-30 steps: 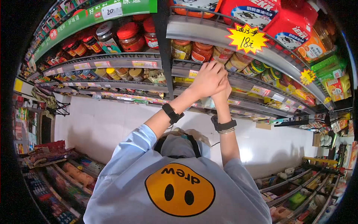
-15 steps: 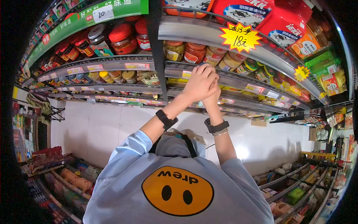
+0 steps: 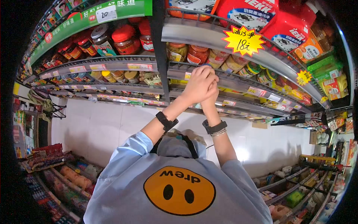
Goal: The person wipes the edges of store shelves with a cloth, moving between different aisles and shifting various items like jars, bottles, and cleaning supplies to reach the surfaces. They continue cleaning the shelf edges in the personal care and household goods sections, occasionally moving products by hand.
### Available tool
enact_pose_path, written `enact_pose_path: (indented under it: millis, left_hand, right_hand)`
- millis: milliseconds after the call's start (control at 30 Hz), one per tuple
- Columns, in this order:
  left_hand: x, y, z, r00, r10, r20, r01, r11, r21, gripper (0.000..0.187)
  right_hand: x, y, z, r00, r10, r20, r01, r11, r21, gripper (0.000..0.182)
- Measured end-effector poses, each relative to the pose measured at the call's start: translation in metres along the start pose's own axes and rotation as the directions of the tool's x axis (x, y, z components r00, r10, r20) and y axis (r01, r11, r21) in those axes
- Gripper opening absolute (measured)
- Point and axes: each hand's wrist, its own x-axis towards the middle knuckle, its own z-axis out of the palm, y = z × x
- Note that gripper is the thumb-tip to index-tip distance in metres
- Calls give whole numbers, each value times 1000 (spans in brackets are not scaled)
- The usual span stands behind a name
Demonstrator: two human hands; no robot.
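Note:
My left hand (image 3: 198, 83) and my right hand (image 3: 211, 98) are closed together in front of the shelves, the left lying over the right with fingers wrapped. A small dark blue rounded piece (image 3: 206, 65) shows just past the fingertips. Whatever else the hands hold is hidden by the fingers, and I cannot make out its kind. Beyond them, jars of preserved food (image 3: 197, 54) with red and other lids line a shelf. Each wrist wears a black band, and a thin bracelet circles the right one.
Shelf rails with price tags (image 3: 257, 91) run close beyond my hands. Above stand red cleaner bottles (image 3: 283, 37) and a yellow starburst price sign (image 3: 244, 41). A dark upright post (image 3: 161, 56) divides the shelving. Low racks of goods (image 3: 298, 194) stand on both sides behind me.
The view has shifted slightly, so the shelves sit a little further right and lower. Both hands stay clasped together in nearly the same pose.

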Motion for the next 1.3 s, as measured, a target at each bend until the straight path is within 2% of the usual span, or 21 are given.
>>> enact_pose_path:
  millis: [133,200,400,633,700,733,800,833,933,1067,1200,1300]
  left_hand:
    - [-2,1,4,999,-8,-54,9,1000,16,18]
    - [0,5,5,999,-18,-30,17,1000,-18,18]
    - [-2,21,14,996,-68,-52,73,991,108,15]
    - [-7,21,6,998,-58,-33,61,992,108,19]
    - [-7,22,-4,998,-71,2,71,998,-3,27]
    - [-6,22,-10,997,-75,-4,75,997,1,27]
    - [-8,23,-25,984,-176,-30,175,984,-20,37]
    - [-9,17,-32,986,-161,-51,165,982,92,43]
    - [-17,-4,-37,976,-196,-93,214,938,274,50]
    - [-26,-20,-35,978,-199,-55,206,932,298,51]
    - [-25,-15,-27,969,-219,-118,245,917,316,52]
    - [-26,-19,-22,962,-234,-140,269,904,333,53]
  right_hand:
    - [-2,0,-4,1000,-9,-10,9,1000,-25,39]
    - [-4,0,-6,1000,-12,-18,12,1000,-25,39]
    - [-8,3,-8,999,-6,-33,5,1000,-19,39]
    - [-11,6,-3,999,0,-50,0,1000,6,38]
    - [-8,3,-8,999,7,-46,-7,1000,6,38]
    - [-4,1,-10,999,0,-41,0,1000,8,38]
    - [2,-11,-19,1000,-15,13,18,968,-250,42]
    - [0,-8,-18,995,-81,-60,69,981,-184,47]
    - [3,-14,-19,999,-22,-40,12,973,-231,49]
    - [4,-12,-23,999,-30,-27,22,968,-252,50]
    - [4,-7,-27,998,-44,-44,32,968,-251,49]
    - [5,4,-37,986,-33,-161,-15,959,-283,47]
